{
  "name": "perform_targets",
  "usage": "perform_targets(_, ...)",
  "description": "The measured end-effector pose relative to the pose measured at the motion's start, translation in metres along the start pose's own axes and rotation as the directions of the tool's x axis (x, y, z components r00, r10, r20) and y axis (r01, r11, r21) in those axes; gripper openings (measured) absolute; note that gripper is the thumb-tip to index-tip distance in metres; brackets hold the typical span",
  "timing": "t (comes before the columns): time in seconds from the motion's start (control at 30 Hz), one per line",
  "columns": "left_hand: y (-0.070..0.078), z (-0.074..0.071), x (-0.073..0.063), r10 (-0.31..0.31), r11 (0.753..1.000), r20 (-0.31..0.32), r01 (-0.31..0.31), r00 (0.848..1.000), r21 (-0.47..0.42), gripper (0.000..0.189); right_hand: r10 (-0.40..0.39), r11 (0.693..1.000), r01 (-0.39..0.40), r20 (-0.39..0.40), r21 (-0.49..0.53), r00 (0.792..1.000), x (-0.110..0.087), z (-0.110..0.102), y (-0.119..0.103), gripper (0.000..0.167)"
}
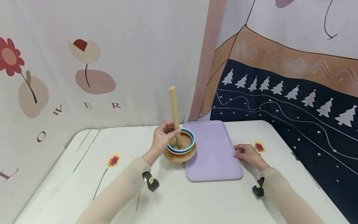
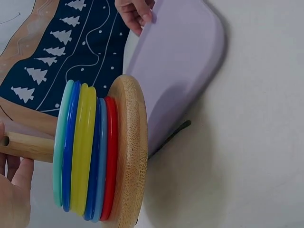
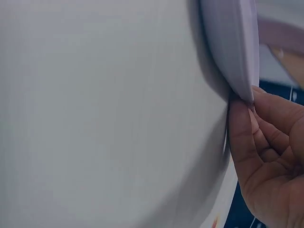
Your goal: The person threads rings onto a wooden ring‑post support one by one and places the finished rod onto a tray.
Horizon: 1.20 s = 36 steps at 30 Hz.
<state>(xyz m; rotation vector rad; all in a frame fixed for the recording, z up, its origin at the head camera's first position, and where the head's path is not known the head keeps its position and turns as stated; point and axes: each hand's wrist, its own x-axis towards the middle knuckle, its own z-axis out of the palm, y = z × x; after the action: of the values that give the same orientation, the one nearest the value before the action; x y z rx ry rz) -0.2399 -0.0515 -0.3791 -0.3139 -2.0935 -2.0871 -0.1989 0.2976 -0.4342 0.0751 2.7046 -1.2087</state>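
Observation:
My left hand (image 1: 162, 138) grips the pale wooden post (image 1: 174, 107) of a ring stacker, thumb across its near side. Several plastic rings (image 2: 83, 147) in aqua, blue, yellow and red sit stacked on the round wooden base (image 2: 134, 156), around the post. The stacker leans slightly, and its base overlaps the left edge of a lilac tray (image 1: 212, 152) in the head view. With thumb and fingers my right hand (image 1: 249, 154) pinches the tray's right edge; in the right wrist view the tray's rim (image 3: 244, 57) lies between them.
A white cloth with printed flowers (image 1: 113, 161) covers the table. Behind it hangs a pale printed curtain (image 1: 139, 62), and a dark blue one with trees (image 1: 265, 102) stands along the right side. A black camera (image 1: 151, 181) is strapped to each wrist.

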Motion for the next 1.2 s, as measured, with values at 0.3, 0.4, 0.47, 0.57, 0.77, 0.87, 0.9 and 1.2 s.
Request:
perform_targets(0.3, 0.004, 0.002, 0.002, -0.085, 0.996, -0.009, 0.085, 0.996, -0.02, 0.029, -0.008, 0.997, 0.007, 0.016, 0.081, 1.0, 0.012, 0.045, -0.032, 0.04)
perform_targets(0.4, -0.002, 0.002, 0.004, -0.077, 0.997, -0.014, 0.077, 0.997, -0.027, 0.028, -0.021, 0.996, 0.02, 0.015, 0.085, 1.0, 0.014, 0.057, -0.043, 0.039)
perform_targets(0.47, -0.003, 0.002, 0.005, -0.072, 0.997, -0.018, 0.072, 0.997, -0.031, 0.027, -0.045, 0.994, 0.043, 0.013, 0.096, 0.999, 0.015, 0.063, -0.048, 0.039)
perform_targets(0.57, -0.006, 0.001, 0.005, -0.078, 0.996, -0.024, 0.077, 0.997, -0.032, 0.027, -0.064, 0.991, 0.063, 0.007, 0.116, 0.998, 0.017, 0.073, -0.056, 0.038)
perform_targets(0.77, -0.012, 0.0, 0.006, -0.078, 0.997, -0.044, 0.077, 0.996, -0.015, 0.029, -0.093, 0.983, 0.092, 0.003, 0.162, 0.996, 0.018, 0.086, -0.068, 0.036)
perform_targets(0.87, -0.015, -0.001, 0.007, -0.075, 0.997, -0.049, 0.074, 0.996, -0.005, 0.029, -0.096, 0.977, 0.094, 0.002, 0.189, 0.995, 0.018, 0.091, -0.072, 0.035)
perform_targets(0.9, -0.016, -0.001, 0.007, -0.073, 0.997, -0.05, 0.073, 0.996, -0.004, 0.029, -0.097, 0.977, 0.095, 0.001, 0.193, 0.995, 0.018, 0.092, -0.073, 0.035)
perform_targets(1.2, -0.023, -0.007, 0.006, -0.087, 0.994, -0.047, 0.09, 0.995, 0.058, 0.028, -0.103, 0.976, 0.103, -0.009, 0.193, 0.995, 0.019, 0.1, -0.077, 0.034)
